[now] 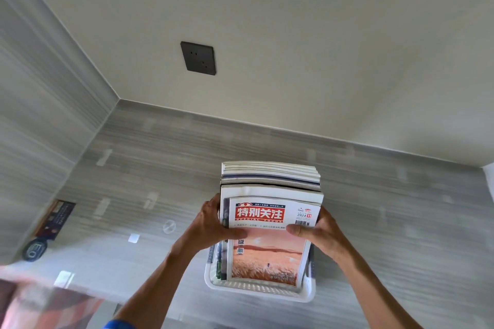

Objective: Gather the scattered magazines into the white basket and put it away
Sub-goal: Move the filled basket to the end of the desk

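Note:
A white perforated basket [256, 288] sits on the grey striped surface [160, 157], with a stack of magazines [270, 179] standing upright in it. The front magazine [267, 256] has a red title block and an orange field picture. My left hand [213, 224] grips the stack's left side, thumb across the front cover. My right hand [318, 232] grips the right side, its thumb also on the cover. Both hands squeeze the stack from either side.
A dark wall socket [198, 58] is on the cream wall behind. At the far left lie a dark booklet [54, 219] and a round dark item [34, 248]. A pink and red patterned cloth [40, 304] blurs the lower left corner.

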